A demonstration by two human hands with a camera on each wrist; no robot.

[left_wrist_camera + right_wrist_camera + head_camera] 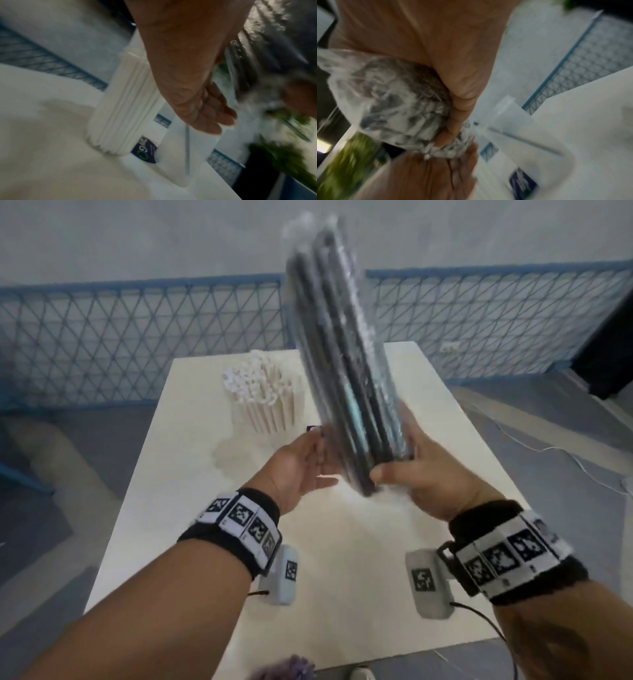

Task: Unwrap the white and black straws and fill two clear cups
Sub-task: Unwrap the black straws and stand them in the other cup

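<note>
I am gripping the wrapped bundle of black straws (342,364) by its lower end in my right hand (424,474), upright above the table (376,559); my left hand (301,470) is hovering open-fingered, seemingly just brushing the slippery, crinkly film, which probably wants pinching at its loose end.

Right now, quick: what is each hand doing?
Left hand: open, fingers straight, beside the pack.
Right hand: gripping the bottom of the clear plastic pack of black straws.
</note>
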